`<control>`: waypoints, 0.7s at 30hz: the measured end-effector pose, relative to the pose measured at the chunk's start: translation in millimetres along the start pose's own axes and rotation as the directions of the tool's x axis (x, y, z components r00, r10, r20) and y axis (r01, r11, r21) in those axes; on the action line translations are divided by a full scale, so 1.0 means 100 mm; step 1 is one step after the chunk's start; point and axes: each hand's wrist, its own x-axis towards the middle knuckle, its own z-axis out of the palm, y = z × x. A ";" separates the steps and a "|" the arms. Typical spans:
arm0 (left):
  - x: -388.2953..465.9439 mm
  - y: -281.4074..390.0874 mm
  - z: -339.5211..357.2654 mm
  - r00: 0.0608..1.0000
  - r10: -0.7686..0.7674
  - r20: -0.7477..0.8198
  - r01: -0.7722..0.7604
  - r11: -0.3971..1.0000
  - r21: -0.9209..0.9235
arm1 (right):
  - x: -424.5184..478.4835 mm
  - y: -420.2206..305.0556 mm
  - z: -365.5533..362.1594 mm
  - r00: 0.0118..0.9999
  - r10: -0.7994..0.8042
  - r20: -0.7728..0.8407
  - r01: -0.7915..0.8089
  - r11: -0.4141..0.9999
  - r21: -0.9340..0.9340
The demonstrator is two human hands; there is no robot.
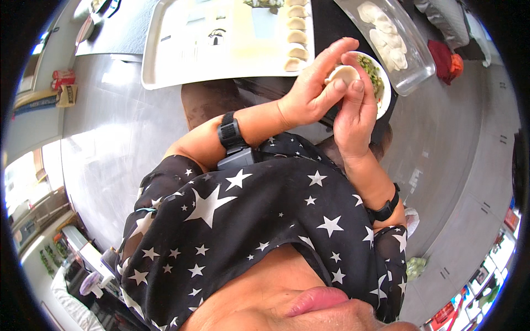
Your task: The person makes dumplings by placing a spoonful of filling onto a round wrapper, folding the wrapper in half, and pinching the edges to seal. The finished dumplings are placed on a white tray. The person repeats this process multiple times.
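Between the fingers of both my hands is a folded dumpling (pixel 344 75), its rounded edge facing up in the picture. My left hand (pixel 311 89) holds it from the left, thumb on its front. From the right my right hand (pixel 356 107) pinches it with thumb and fingers. A white bowl (pixel 386 101) of chopped green filling (pixel 371 74) stands just behind my right fingers, which partly hide it. Left of the hands, a white rectangular tray (pixel 151 62) carries a column of folded dumplings (pixel 297 37) along its right side.
At the upper right a clear plastic container (pixel 418 72) holds several pale dough pieces (pixel 387 35). The tray and bowl rest on a dark surface. A dark red and orange cloth-like item (pixel 445 62) lies beyond the container. Grey floor shows on both sides.
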 end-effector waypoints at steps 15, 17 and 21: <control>-0.02 -0.09 -0.53 0.769 -0.575 -0.279 0.538 0.818 -0.202 | 0.06 -0.08 -0.06 0.953 0.134 0.271 -0.086 0.980 -0.180; -0.06 -0.19 -0.89 0.819 -0.511 -0.261 0.557 0.817 0.149 | 0.06 -0.08 -0.22 0.960 0.142 0.242 -0.109 0.984 -0.143; -0.26 -0.45 -1.28 0.881 -0.444 -0.165 0.458 0.711 0.533 | 0.06 -0.11 -0.49 0.955 0.211 0.210 -0.181 0.971 -0.154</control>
